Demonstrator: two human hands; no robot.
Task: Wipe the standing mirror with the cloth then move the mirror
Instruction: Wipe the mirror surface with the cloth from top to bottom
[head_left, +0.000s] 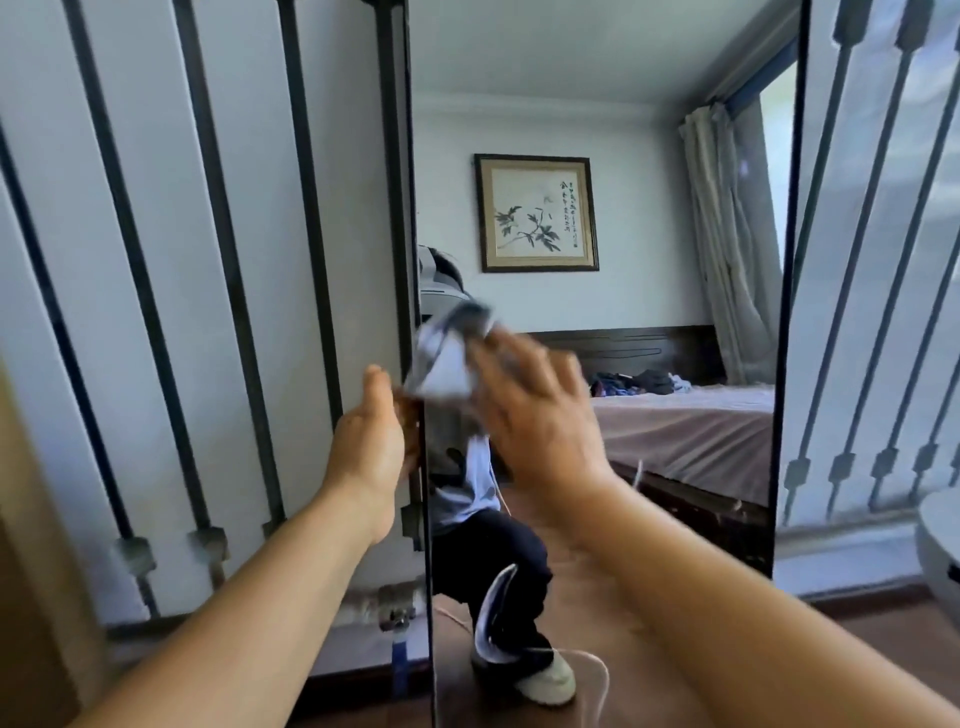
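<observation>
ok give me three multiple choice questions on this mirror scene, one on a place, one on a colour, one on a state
1. Where does the left hand sit?
A. on the mirror's left edge
B. on its top
C. on the floor

2. What colour is the mirror frame?
A. white
B. black
C. gold

3. What is the right hand doing?
A. hanging idle
B. pressing the cloth on the glass
C. gripping the frame

Answers:
1 A, its fingers wrap the left edge.
2 B, thin dark edges show on both sides.
3 B, the fingers lie spread over the cloth.

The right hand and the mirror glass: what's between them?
In the head view, a crumpled cloth lies between the right hand and the mirror; the hand presses it against the glass.
</observation>
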